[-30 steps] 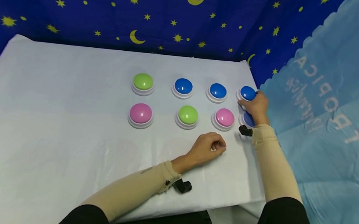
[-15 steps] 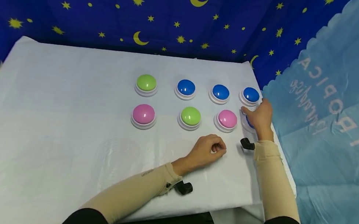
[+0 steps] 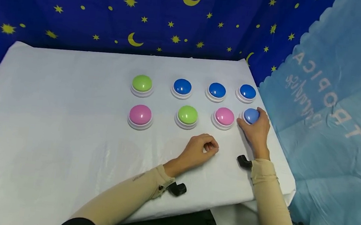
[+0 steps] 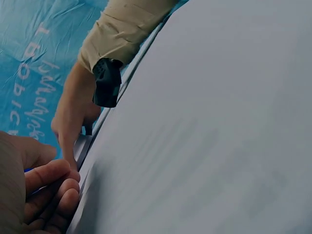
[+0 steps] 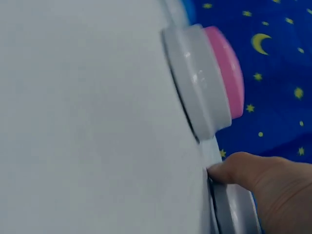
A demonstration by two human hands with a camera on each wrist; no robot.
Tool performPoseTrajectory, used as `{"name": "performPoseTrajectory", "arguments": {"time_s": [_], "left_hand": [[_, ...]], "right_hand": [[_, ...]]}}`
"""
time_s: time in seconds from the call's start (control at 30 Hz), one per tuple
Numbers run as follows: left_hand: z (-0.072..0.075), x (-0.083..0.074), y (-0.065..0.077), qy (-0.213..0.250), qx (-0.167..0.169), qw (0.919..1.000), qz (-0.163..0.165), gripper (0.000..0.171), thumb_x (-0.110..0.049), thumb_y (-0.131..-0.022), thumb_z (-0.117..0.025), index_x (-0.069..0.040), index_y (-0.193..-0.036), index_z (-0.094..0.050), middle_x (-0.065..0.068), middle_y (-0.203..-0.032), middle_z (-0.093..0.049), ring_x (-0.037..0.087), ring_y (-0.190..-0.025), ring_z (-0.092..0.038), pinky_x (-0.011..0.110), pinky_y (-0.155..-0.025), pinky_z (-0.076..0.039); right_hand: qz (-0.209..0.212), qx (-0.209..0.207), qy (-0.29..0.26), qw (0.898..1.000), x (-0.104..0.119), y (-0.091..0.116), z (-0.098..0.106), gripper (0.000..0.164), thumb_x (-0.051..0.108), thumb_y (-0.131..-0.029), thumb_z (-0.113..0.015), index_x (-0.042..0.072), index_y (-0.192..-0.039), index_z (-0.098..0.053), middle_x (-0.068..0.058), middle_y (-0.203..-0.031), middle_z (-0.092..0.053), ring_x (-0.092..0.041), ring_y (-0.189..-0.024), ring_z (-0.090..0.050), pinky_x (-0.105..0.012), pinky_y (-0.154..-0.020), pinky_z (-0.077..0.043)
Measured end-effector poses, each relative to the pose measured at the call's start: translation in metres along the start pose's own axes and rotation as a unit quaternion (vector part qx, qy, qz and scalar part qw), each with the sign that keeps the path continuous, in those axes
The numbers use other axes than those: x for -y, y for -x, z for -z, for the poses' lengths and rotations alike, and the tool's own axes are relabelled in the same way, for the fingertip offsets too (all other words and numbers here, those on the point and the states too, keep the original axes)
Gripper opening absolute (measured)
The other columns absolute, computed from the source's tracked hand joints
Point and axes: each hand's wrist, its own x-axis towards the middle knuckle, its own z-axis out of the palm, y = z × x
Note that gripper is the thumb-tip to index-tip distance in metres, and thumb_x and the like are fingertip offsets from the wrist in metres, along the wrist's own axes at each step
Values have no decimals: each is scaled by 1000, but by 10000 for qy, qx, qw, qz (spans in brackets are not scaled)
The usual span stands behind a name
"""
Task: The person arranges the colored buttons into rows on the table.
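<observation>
On the white table stand two rows of dome push buttons with white round bases. My right hand (image 3: 258, 132) grips the front-row blue button (image 3: 251, 115) at the far right, thumb on its near left side and fingers on its right. In the right wrist view the thumb (image 5: 243, 168) presses against that button's white base. Just left of it is a pink button (image 3: 224, 116), and behind it a blue button (image 3: 248, 92). My left hand (image 3: 195, 150) rests on the table in front of the rows, loosely curled, holding nothing.
Farther left in front are a green button (image 3: 187, 115) and a pink button (image 3: 140, 115). The back row has two more blue buttons and a green button (image 3: 142, 83). The table's right edge runs close by my right hand, beside a light blue cloth (image 3: 336, 152).
My right hand has left the back-row blue button at the far right, come nearer to me and taken hold of the front-row one. The left hand stays in place.
</observation>
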Motion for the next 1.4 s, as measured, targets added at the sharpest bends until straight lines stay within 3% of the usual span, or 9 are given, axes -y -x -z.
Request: {"name": "performPoseTrajectory", "arguments": {"time_s": [0.4, 0.87, 1.2, 1.4], "left_hand": [[-3, 2, 1, -111, 9, 9999, -14, 4, -7, -95, -73, -7, -95, -77, 5, -86, -69, 14, -78, -64, 18, -74, -52], [-3, 2, 0, -153, 32, 9999, -30, 4, -7, -95, -73, -6, -96, -77, 5, -87, -70, 16, -78, -65, 19, -74, -52], [0, 3, 2, -171, 1, 9999, 21, 4, -7, -95, -73, -7, -96, -77, 5, -87, -70, 13, -78, -63, 18, -74, -52], [4, 4, 6, -184, 10, 9998, 7, 4, -7, -95, -72, -8, -95, -77, 4, -87, -70, 12, -78, -63, 18, -74, -53]], "right_hand": [[-96, -311, -425, 9986, -16, -4, -7, 99, 46, -89, -80, 11, -165, -26, -19, -168, -32, -40, -156, -28, -63, -127, -24], [-145, -642, -563, 9962, -19, -2, -8, 98, 42, -88, -81, 11, -164, -28, -18, -168, -34, -41, -154, -31, -63, -126, -26], [-32, -740, -722, 9946, -18, 1, -8, 103, 52, -85, -84, 16, -165, -30, -11, -168, -38, -33, -154, -36, -58, -127, -28], [154, -1320, -676, 9888, -11, 8, -7, 94, 56, -87, -80, 21, -162, -36, -8, -165, -41, -29, -153, -36, -57, -127, -26]]}}
